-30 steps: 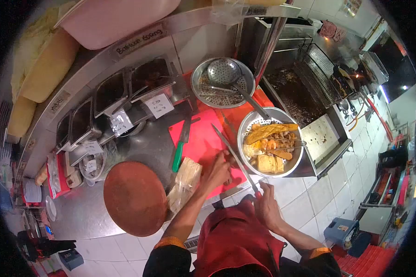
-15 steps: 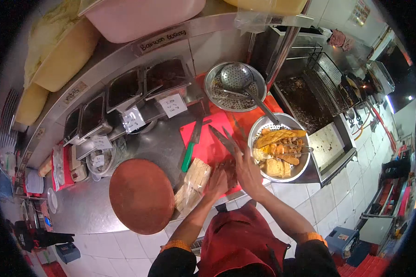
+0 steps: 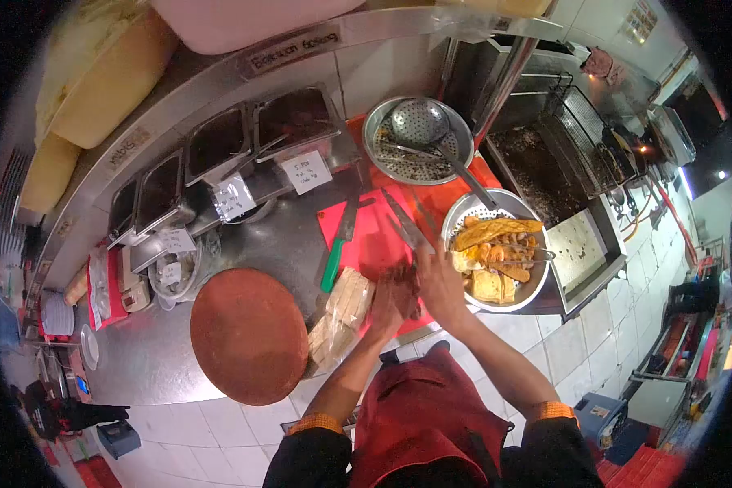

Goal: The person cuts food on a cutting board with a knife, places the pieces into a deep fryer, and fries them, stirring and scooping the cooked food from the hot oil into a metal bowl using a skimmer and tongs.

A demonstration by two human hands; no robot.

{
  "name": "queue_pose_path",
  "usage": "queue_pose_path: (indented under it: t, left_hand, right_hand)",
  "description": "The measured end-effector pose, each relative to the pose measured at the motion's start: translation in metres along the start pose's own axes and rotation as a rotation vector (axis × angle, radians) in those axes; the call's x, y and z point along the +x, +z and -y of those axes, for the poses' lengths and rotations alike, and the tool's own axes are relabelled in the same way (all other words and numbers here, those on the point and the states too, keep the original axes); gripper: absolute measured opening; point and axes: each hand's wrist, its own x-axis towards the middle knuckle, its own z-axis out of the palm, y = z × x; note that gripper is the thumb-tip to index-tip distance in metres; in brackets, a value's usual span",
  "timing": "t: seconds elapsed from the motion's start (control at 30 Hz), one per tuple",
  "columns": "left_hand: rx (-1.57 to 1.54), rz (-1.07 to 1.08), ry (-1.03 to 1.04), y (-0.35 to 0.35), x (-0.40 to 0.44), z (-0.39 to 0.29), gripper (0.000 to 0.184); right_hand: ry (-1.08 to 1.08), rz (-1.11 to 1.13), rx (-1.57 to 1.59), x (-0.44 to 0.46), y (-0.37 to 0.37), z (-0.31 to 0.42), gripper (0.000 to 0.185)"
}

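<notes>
My left hand [image 3: 392, 299] is over the red cutting board [image 3: 370, 232], its fingers bunched on a dark brown piece of food [image 3: 413, 302] that is mostly covered. Close beside it, my right hand [image 3: 443, 285] is closed on a knife [image 3: 402, 218] with a long metal blade pointing away from me; its handle is hidden in the hand. A second knife [image 3: 342, 244] with a green handle lies on the board to the left. Left of my left hand sits a clear-wrapped pack of pale blocks [image 3: 340, 317]. Near my right hand stands a perforated metal bowl [image 3: 535, 294] of fried food [image 3: 496, 256].
A round brown board [image 3: 250, 337] lies at the left on the steel counter. Behind are metal food containers [image 3: 297, 122] with paper labels and a colander [image 3: 374, 150] holding a skimmer [image 3: 420, 122]. A fryer [image 3: 545, 171] with a wire basket is at the right.
My hands have drawn closer together over the board. The blade in my right hand has swung to the right. The view has shifted slightly.
</notes>
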Motion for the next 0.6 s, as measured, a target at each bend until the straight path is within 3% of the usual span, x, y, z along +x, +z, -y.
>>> queue_pose_path:
  t: [0.1,0.2,0.3,0.37,0.43,0.5,0.6]
  left_hand:
    - [-0.582,0.168,-0.13,-0.016,-0.002,0.015,0.04]
    - [-0.119,0.133,-0.117,-0.025,-0.019,0.024,0.05]
    - [-0.329,-0.025,-0.133,-0.021,-0.023,0.035,0.053]
    - [-0.485,0.04,-0.147,-0.02,-0.024,0.043,0.057]
    - [-0.551,0.116,-0.135,-0.026,-0.022,0.047,0.06]
    - [-0.41,0.193,-0.108,-0.046,-0.019,0.04,0.077]
    - [-0.281,0.291,-0.056,-0.056,-0.021,0.039,0.103]
  right_hand:
    - [0.046,0.034,-0.017,-0.001,0.011,0.007,0.046]
    - [-0.001,0.064,-0.072,-0.004,0.029,0.007,0.049]
    - [-0.066,0.119,-0.051,-0.009,0.038,0.001,0.047]
    - [-0.165,0.058,-0.013,-0.012,0.042,-0.006,0.045]
    - [-0.173,0.196,0.001,-0.015,0.039,-0.01,0.039]
    - [-0.203,0.249,-0.024,-0.02,0.037,-0.012,0.039]
    - [-0.205,0.056,0.008,-0.022,0.054,-0.015,0.022]
